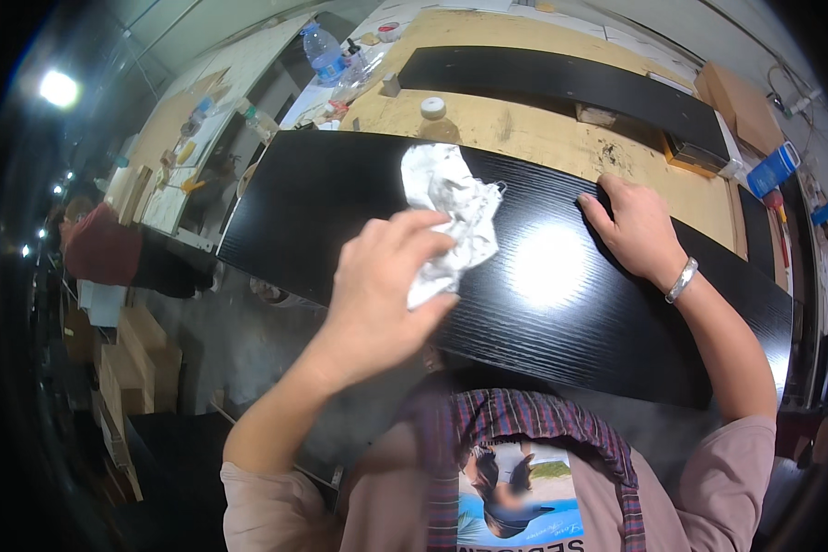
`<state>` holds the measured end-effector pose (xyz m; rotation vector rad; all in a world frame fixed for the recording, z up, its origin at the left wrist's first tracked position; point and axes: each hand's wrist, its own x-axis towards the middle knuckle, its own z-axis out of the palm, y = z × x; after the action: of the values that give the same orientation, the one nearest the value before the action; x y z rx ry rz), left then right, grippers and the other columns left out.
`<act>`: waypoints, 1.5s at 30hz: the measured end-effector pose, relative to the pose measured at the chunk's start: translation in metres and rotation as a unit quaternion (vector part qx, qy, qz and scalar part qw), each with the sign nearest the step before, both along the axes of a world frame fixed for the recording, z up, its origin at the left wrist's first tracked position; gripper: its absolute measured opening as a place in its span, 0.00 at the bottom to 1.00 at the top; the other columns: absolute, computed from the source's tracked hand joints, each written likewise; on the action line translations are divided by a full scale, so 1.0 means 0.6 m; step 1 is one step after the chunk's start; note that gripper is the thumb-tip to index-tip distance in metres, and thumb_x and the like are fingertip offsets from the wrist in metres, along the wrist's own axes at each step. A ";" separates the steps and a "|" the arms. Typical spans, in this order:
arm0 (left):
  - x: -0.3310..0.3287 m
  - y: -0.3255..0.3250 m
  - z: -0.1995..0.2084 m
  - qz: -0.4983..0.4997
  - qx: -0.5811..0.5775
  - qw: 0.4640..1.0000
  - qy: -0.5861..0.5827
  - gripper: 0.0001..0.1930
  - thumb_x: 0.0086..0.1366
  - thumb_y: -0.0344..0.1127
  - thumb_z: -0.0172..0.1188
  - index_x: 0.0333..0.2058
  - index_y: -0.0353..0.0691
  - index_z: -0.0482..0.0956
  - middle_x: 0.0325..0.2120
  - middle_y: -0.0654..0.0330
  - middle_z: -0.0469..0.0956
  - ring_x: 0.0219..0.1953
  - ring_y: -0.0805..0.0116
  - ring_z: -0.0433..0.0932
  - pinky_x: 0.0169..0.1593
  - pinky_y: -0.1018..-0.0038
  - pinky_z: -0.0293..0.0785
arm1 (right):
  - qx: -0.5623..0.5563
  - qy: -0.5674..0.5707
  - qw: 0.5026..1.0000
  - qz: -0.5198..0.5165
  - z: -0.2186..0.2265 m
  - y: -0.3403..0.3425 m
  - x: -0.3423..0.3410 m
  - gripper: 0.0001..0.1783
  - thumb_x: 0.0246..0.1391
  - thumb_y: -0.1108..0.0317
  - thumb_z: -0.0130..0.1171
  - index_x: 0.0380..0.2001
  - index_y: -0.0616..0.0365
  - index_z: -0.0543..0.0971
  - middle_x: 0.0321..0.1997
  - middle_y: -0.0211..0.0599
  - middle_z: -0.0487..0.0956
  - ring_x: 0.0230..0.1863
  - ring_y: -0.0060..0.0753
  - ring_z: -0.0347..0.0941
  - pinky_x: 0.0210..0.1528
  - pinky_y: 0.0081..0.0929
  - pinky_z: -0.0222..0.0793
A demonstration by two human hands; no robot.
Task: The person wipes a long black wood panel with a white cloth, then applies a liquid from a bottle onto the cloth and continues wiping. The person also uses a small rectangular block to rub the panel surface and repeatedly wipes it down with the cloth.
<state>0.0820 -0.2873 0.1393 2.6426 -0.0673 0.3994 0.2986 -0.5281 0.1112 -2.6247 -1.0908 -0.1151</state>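
A long black board (340, 184) with a fine wood-grain surface lies across in front of me. My left hand (377, 285) is closed on a crumpled white cloth (455, 216) with faint grey marks, which rests on the board's top left of its middle. Further right, my right hand (639, 225) grips the far edge of the board. Its thumb lies on the top face, while the fingertips curl over the edge out of sight. Lamp light glares off the black surface between the two hands.
Behind the board, a bottle with a white cap (435, 120) stands on a yellowish worktable (524, 133). Another black board (561, 78) lies farther back. A large clear bottle (322, 53) is at back left, a blue container (773, 170) at right. A person (101, 244) is at far left, near cardboard pieces (147, 359).
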 end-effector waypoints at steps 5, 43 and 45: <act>-0.005 -0.107 -0.024 -0.230 -0.016 0.972 -0.054 0.24 0.50 0.34 0.70 0.49 0.54 0.84 0.52 0.67 0.81 0.48 0.62 0.79 0.54 0.63 0.70 | 0.011 -0.001 1.000 0.015 -0.001 0.000 0.002 0.26 0.65 0.50 0.55 0.27 0.66 0.76 0.21 0.55 0.78 0.28 0.60 0.77 0.38 0.51 0.73; 0.047 0.128 -0.048 0.035 0.083 0.996 0.011 0.17 0.70 0.28 0.53 0.56 0.31 0.74 0.62 0.49 0.71 0.64 0.51 0.68 0.69 0.60 0.61 | -0.149 -0.122 0.812 -0.551 0.018 -0.647 -0.123 0.16 0.59 0.55 0.61 0.46 0.49 0.83 0.42 0.46 0.84 0.43 0.52 0.81 0.44 0.49 0.77; 0.049 0.131 -0.049 0.026 0.123 0.992 0.008 0.17 0.70 0.26 0.51 0.57 0.30 0.73 0.62 0.50 0.71 0.64 0.51 0.68 0.69 0.60 0.61 | -0.118 -0.170 0.774 -0.599 0.051 -0.657 -0.129 0.13 0.57 0.57 0.62 0.36 0.54 0.84 0.38 0.49 0.84 0.43 0.54 0.80 0.43 0.50 0.75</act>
<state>0.1115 -0.2089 0.1102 2.8945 -0.0451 0.4096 0.2212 -0.9225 0.1420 -3.1292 0.7392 -0.7619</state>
